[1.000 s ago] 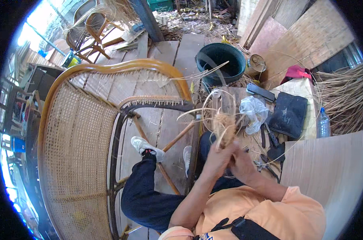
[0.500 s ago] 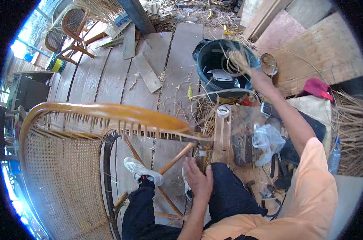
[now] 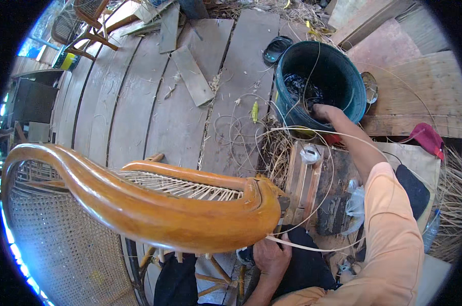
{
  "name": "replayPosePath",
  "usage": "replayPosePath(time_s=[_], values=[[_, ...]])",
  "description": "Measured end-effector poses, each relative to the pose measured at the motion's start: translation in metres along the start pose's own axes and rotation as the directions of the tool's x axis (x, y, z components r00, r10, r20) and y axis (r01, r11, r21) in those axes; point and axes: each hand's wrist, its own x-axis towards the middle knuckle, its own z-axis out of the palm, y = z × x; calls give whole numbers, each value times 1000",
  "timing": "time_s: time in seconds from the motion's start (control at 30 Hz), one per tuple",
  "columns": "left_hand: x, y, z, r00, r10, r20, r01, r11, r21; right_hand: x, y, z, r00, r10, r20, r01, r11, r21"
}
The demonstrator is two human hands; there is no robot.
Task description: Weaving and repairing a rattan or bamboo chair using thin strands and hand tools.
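A wooden chair (image 3: 185,224) with glossy orange-brown curved arms and a woven cane panel (image 3: 62,229) takes up the lower left. Pale cane strands (image 3: 175,183) cross the gap inside its frame. My left hand (image 3: 272,256) is curled just below the rounded arm end; what its fingers grip is hidden. A long pale cane strip (image 3: 317,250) emerges beside it and loops to the right. My right hand (image 3: 325,113) reaches over the near rim into a dark green bucket (image 3: 361,97) with dark, shiny contents. Its fingers are hidden, and thin strands arch up next to it.
Loose cane curls (image 3: 236,127) and a short plank (image 3: 192,76) lie on the board floor. Right of the bucket are a round tin (image 3: 369,86), plywood (image 3: 414,97) and a dark red cap (image 3: 427,138). A clear plastic bag (image 3: 355,206) and bottle (image 3: 432,232) lie nearer me.
My right hand has gone from holding a bundle of strips above the bucket to reaching down inside it. The chair has turned, its arm now near my left hand, which has curled closed.
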Motion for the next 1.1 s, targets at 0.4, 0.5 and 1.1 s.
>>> replayPosePath(time_s=[0.4, 0.5, 1.1], values=[[-6, -3, -3, 982, 62, -178, -70, 997, -38, -206, -59, -54, 402, 360, -842, 657, 527, 538], [-12, -5, -4, 985, 70, -159, -79, 996, -51, -291, -74, -6, 452, 307, -838, 629, 556, 543], [24, -94, -60, 980, 147, 133, -95, 937, -337, -414, -168, 229, 572, -103, -814, 506, 825, 251]])
